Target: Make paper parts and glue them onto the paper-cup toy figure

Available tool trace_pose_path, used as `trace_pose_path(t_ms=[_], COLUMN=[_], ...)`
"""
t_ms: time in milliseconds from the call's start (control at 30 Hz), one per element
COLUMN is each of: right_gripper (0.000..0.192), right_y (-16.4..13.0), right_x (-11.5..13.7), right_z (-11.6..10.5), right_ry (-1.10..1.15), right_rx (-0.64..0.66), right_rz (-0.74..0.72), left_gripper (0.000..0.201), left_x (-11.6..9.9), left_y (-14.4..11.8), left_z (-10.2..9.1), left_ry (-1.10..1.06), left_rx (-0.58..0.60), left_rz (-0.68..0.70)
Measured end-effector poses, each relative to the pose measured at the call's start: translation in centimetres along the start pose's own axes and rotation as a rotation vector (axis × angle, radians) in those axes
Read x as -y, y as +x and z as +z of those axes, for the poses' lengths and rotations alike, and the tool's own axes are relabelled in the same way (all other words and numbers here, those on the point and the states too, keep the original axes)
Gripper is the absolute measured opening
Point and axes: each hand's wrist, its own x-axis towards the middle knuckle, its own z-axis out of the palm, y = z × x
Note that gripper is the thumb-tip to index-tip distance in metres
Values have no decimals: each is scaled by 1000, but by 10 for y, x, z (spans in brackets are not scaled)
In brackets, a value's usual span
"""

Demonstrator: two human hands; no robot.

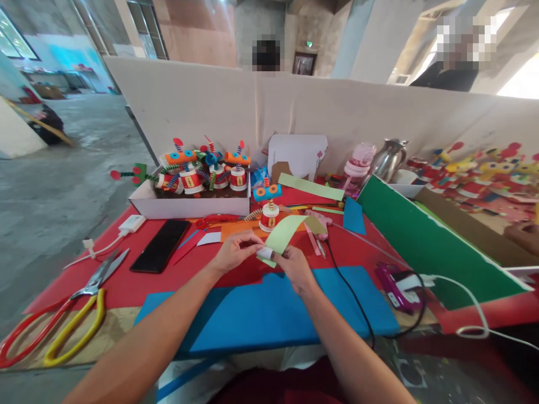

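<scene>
A pale green paper strip [288,227] is held up near the far edge of the blue sheet [261,314]; at its near end, a small white paper piece [265,253] is pinched by the left hand [236,251]; the strip is grasped by the right hand [297,268]; just behind, a paper-cup figure [268,211] is stood upright; at the left, a black smartphone [160,247] and large scissors [91,287] are laid on the table, well apart from the strip.

Scissors [91,287] left of phone [160,247], paper strip [282,234] right; figures [191,181] in box [193,209] behind phone.
</scene>
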Motion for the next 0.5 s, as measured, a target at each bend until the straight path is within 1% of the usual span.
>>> trace_pose_path(t_ms=[133,267,333,400,500], right_gripper=[28,30,30,30,25], right_y=[0,1,0,-2,-3], right_x=[2,1,1,3,7], right_z=[-4,-8,-10,-11,-13], right_ry=[60,113,109,115,192], right_rx=[-59,-100,-75,-18,60], right_rz=[59,128,161,186,214], left_gripper=[17,13,12,14,17], left_x=[-2,0,2,3,4], left_y=[-1,-1,-1,-1,-1], left_z=[2,4,4,5,6], left_ry=[-76,-31,-19,-25,-34], left_rx=[-20,14,29,41,46], left_rz=[-66,-38,-18,-23,-41])
